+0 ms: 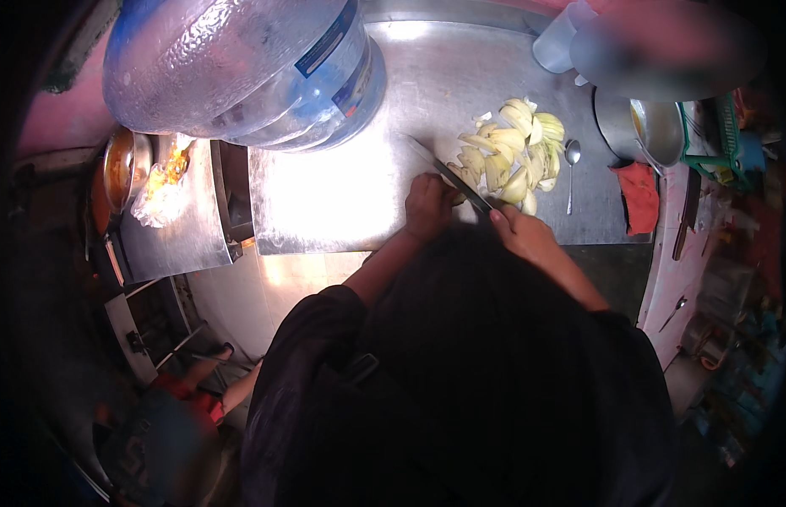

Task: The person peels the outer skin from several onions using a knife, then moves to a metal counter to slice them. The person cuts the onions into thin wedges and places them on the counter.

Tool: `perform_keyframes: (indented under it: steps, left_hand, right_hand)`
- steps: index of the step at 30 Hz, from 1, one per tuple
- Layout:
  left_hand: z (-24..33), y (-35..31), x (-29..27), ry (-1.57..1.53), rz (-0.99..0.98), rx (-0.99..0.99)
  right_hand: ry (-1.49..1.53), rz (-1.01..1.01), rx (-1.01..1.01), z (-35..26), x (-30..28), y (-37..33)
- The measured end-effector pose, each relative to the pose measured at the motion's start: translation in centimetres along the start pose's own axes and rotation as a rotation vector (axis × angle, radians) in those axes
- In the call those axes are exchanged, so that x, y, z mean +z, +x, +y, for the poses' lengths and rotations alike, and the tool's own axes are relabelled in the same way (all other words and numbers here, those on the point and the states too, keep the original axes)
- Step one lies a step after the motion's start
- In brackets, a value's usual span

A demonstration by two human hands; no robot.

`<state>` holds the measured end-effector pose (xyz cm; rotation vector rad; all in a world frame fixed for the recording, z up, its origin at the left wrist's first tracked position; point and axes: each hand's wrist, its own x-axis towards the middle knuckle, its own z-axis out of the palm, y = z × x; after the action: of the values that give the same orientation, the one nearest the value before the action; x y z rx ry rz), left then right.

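My right hand (521,232) is closed round the handle of a knife (460,184), whose blade points up and to the left across the steel tabletop (359,190). Left of the blade, close against it, my left hand (428,207) has its fingers curled. What they hold, if anything, is hidden by the fingers and the knife. Just beyond the knife lies a loose heap of pale yellow-green cut wedges (498,152); their kind is not clear. To the right of the heap rests a metal spoon (571,173).
A large clear-blue water bottle (249,93) takes up the back left. At the right are a steel pot (617,127), a red cloth (636,198) and a whitish plastic jug (562,40). Another person (169,422) is at the lower left, below a side counter (177,245) with a pan (121,169).
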<state>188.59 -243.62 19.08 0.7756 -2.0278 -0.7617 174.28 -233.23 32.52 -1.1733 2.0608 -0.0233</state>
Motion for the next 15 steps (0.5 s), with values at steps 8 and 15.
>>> perform_keyframes:
  steps: [8, 15]
  left_hand:
    - [-0.2, -0.6, 0.3, 0.017, -0.010, -0.009]
    - [0.4, 0.3, 0.4, 0.058, -0.027, 0.061]
  right_hand:
    - [-0.012, -0.007, 0.040, 0.9, 2.9, 1.6]
    - [0.119, 0.035, -0.040, 1.4, 4.0, 6.1]
